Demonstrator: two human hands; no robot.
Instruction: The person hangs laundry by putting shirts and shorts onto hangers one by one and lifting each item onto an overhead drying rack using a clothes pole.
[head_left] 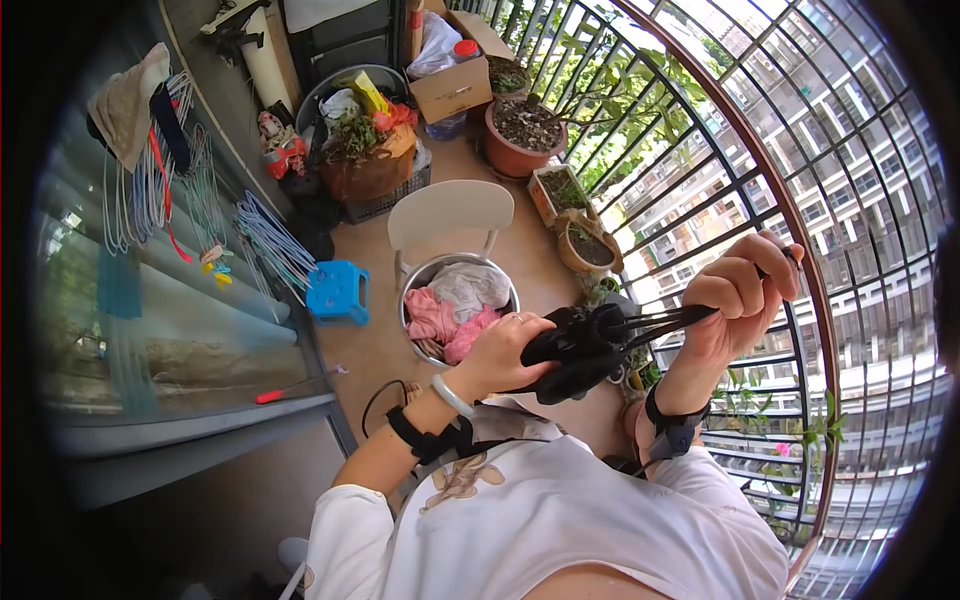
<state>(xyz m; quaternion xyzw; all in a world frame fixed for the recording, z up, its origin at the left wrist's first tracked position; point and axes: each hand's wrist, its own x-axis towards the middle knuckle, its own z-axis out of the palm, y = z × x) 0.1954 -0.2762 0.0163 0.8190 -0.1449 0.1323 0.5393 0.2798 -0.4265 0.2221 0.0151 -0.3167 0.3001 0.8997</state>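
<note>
A bunched black cloth item (580,352) with thin black straps hangs between my two hands. My left hand (503,355) grips its body from the left side, fingers wrapped over the fabric. Raised at the right near the railing, my right hand (740,290) is closed on the straps, which are stretched taut toward it. Just behind my left hand stands a metal basin (514,290) on a pale chair (450,212). Pink cloth (432,316) and grey cloth (468,288) lie in the basin.
A blue plastic stool (338,292) stands left of the chair. Hangers (268,240) hang along the glass at the left. Potted plants (525,135) and a cardboard box (450,95) are at the back. A metal railing (790,215) curves along the right.
</note>
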